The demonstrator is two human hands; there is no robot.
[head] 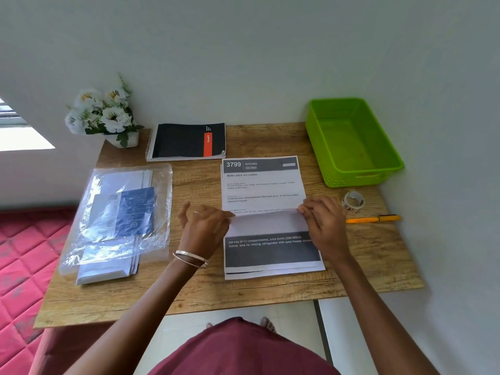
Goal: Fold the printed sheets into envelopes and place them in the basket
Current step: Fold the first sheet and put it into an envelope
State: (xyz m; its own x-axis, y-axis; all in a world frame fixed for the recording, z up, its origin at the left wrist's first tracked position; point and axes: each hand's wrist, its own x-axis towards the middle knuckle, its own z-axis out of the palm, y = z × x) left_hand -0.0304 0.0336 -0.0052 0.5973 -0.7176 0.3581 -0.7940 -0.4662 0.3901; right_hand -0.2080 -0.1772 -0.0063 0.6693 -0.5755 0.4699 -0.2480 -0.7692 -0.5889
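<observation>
A printed sheet (261, 185) headed "3799 KITCHEN" lies on top of a small stack on the wooden table (189, 288). Its near part is folded up and over, so the white back (267, 223) faces me. My left hand (205, 226) pinches the left end of the folded edge. My right hand (322, 220) pinches the right end of that edge. A green plastic basket (351, 142) stands at the far right corner with nothing in it. White envelopes in a clear plastic bag (119, 217) lie to the left.
A black spiral notebook (186, 140) lies at the back, beside a pot of white flowers (105, 115). A roll of clear tape (353, 201) and an orange pen (373, 219) lie right of the sheets. A red quilted mattress (24, 266) borders the table's left side.
</observation>
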